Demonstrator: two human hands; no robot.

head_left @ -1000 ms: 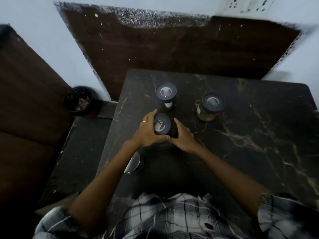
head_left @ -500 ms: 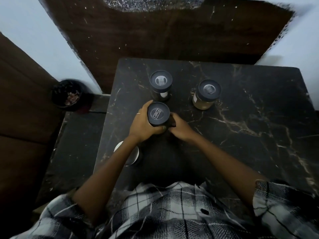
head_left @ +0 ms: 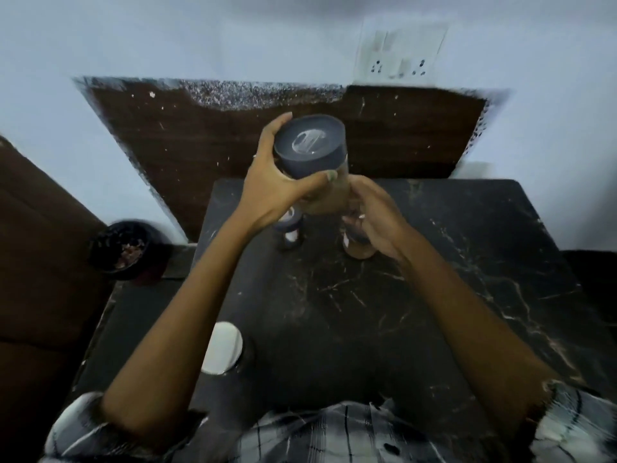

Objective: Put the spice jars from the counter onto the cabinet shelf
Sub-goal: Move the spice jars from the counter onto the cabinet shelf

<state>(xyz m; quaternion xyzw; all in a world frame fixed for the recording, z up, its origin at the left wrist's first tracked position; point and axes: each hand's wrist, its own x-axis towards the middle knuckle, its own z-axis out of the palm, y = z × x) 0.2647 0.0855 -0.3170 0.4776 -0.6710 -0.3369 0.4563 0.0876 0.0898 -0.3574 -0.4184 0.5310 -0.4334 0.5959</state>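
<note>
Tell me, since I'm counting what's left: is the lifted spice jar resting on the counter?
No: the lifted spice jar is held up by the left hand and right hand, above the counter.

A home kitchen corner, by the look of it: a dark marble counter (head_left: 467, 295) carries lidded spice jars (head_left: 290, 228), a wall socket plate (head_left: 400, 51) sits on the painted wall, brown wooden cabinet panelling (head_left: 40, 245) alongside.

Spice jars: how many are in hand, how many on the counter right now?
Spice jar held in the hands: 1, left hand and right hand on it
Spice jars standing on the counter: 2
Total: 3
</note>
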